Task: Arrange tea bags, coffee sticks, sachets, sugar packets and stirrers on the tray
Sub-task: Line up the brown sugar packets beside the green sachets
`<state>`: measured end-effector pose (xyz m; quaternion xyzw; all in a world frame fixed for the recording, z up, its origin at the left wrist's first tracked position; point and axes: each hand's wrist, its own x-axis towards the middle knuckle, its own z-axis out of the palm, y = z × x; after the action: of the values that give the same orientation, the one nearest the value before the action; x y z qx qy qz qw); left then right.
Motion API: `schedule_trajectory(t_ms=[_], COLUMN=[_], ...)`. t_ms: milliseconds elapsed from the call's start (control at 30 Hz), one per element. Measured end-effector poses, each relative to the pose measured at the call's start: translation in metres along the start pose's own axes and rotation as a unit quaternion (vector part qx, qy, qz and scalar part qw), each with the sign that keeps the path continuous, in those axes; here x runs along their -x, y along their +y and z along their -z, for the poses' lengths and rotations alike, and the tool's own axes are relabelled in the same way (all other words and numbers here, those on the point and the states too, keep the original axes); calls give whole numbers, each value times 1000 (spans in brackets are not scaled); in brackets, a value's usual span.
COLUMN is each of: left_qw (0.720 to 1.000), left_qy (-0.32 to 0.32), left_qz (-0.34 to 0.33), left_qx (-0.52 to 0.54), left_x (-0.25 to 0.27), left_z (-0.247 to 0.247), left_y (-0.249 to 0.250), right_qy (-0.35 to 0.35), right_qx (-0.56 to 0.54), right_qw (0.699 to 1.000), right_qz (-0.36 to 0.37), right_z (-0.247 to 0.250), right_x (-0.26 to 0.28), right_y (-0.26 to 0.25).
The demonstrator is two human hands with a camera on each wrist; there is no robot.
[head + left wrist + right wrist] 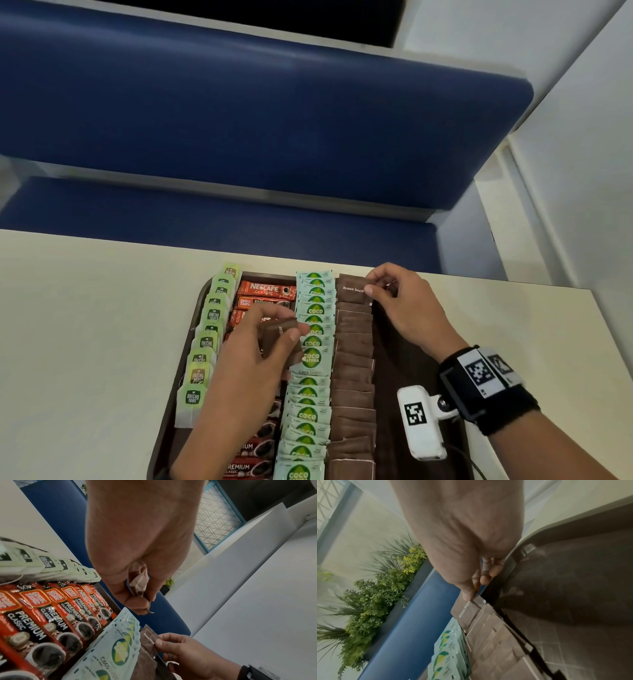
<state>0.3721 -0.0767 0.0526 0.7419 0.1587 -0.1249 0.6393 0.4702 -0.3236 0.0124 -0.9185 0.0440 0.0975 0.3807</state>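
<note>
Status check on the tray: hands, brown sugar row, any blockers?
Left hand grips spare brown packets above the coffee sticks. Right hand pinches the far brown sugar packet at the row's far end. Nothing visibly blocking.

We see a cream table [85, 325] in front of a blue padded bench. Directly on the table lies one dark brown tray [173, 409], near the far edge of the table and a little to the right of its middle. The tray's left rim and its far rounded corner are visible; its near edge is cut by the picture.
</note>
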Motion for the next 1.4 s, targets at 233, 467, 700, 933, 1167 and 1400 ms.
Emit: schedule_trajectory(t_ms=[233,467,700,933,1167,1400], left_qw=[999,1000,998,993,999,998], left_qy=[12,14,-7,-6,38,56], left_qz=[-10,-15,-43,-36,-19,-5], left_qx=[-29,-4,41,112,-3,-18], left_x=[2,-4,-7,-10,-16,-12], left_z=[-3,-13,-28,-39,-46,-32], left_y=[-2,1,12,16,4,-2], right_qy=[21,17,-115,-160,-109,16], right_qx=[6,-66,-206,-231,-208,-209], right_qw=[1000,997,972,959,969,971], right_qz=[0,21,4,-37,-78,-112], right_z=[-6,7,24,32,27,10], right_x=[3,31,63,67,60,39], right_y=[2,-18,-41,-33,-13,7])
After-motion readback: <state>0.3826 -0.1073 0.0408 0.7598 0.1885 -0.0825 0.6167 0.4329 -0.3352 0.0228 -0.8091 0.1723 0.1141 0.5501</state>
